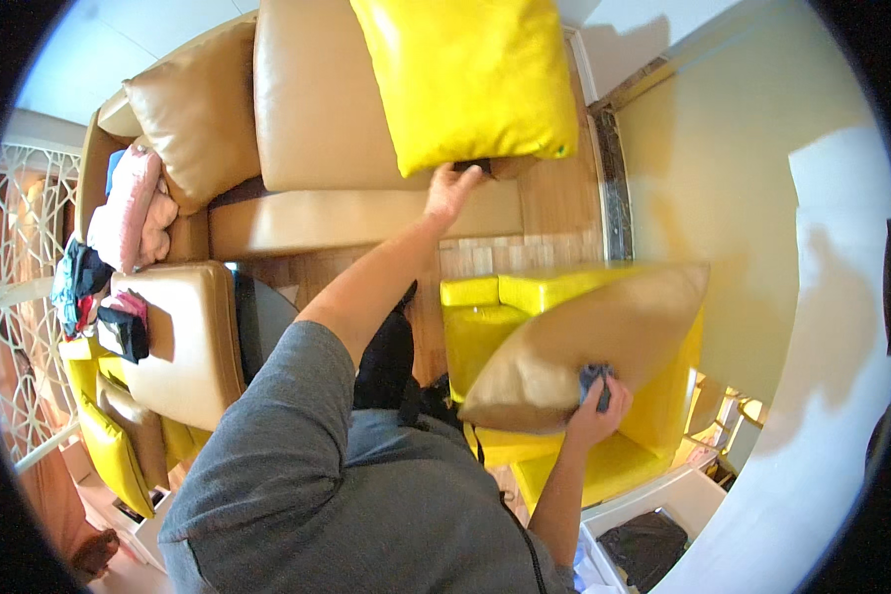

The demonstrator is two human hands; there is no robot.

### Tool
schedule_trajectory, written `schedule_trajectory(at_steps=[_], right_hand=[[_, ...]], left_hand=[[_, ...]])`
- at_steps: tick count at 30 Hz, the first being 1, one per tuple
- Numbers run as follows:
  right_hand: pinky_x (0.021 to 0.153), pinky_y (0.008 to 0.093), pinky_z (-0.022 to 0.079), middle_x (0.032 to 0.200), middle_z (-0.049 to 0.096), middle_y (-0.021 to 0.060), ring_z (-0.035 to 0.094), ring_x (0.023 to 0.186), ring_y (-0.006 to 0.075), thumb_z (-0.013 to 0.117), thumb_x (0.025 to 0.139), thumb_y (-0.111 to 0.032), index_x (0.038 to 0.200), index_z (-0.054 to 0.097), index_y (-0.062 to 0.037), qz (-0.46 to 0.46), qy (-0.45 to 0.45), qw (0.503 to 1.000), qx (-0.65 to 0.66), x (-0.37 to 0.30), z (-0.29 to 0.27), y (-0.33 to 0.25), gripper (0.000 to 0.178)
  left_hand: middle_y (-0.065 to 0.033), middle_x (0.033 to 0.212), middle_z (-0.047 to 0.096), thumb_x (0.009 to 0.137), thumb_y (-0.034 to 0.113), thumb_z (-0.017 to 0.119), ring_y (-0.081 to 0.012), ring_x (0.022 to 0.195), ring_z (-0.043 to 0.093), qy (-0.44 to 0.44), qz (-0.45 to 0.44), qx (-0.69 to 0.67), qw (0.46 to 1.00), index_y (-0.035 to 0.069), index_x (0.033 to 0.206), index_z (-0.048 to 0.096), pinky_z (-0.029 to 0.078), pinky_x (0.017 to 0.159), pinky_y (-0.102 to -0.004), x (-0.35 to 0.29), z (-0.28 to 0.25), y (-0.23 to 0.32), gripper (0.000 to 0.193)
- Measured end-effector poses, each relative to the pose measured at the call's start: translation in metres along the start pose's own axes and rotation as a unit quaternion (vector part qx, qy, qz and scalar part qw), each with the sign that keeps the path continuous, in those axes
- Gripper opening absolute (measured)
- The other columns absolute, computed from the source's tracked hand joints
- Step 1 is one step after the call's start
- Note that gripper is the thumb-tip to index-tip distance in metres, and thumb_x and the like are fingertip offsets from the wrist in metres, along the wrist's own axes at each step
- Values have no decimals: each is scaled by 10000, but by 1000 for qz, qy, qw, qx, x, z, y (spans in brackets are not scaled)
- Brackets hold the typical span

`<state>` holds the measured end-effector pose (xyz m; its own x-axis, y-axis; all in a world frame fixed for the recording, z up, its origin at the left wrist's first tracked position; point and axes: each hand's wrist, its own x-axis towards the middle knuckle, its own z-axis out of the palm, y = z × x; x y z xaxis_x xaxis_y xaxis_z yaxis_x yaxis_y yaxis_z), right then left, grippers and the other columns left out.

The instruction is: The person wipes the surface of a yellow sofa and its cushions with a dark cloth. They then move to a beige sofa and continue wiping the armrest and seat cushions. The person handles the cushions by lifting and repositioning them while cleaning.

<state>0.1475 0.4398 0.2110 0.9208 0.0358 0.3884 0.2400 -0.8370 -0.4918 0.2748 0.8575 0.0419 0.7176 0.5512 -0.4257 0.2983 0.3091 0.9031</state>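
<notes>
My left hand reaches far forward and grips the near lower edge of a shiny yellow cushion. Some of its fingers are hidden at that edge, beside a small dark patch. The cushion is in front of the tan sofa's right part. Bunched in my closed right hand is a grey-blue cloth, which appears pressed against a tan cushion. That cushion is tilted over a yellow armchair at my right.
The tan sofa carries another tan cushion. At the left are a pink plush item, folded clothes, a loose tan seat cushion and a yellow cushion. A white bin with a black bag stands lower right.
</notes>
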Motion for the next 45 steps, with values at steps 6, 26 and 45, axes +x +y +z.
schedule_trajectory(at_steps=[6, 26, 45], right_hand=[[914, 488, 498, 1044, 637, 202, 607, 1014, 382, 703, 893, -10, 1043, 666, 10, 19, -35, 997, -69, 0, 8, -23, 156], [834, 418, 532, 1035, 643, 145, 646, 970, 347, 790, 826, -65, 1017, 722, -77, 86, -10, 995, -56, 17, 60, -60, 203], [690, 313, 510, 930, 687, 45, 635, 807, 168, 770, 934, -242, 992, 734, -72, 335, 113, 797, 490, 14, 37, -6, 184]], left_hand=[[-276, 1545, 366, 756, 398, 936, -373, 1430, 411, 239, 13, 41, 970, -55, 1594, 242, 425, 1152, -452, 165, -114, -20, 1178], [-295, 850, 727, 927, 379, 765, -394, 764, 742, 155, 353, 350, 854, -111, 918, 738, 566, 705, -456, 112, -52, 246, 491], [-120, 1074, 790, 884, 362, 842, -152, 936, 723, 146, 665, 236, 693, -33, 1095, 785, 564, 864, -292, -383, 68, 442, 451]])
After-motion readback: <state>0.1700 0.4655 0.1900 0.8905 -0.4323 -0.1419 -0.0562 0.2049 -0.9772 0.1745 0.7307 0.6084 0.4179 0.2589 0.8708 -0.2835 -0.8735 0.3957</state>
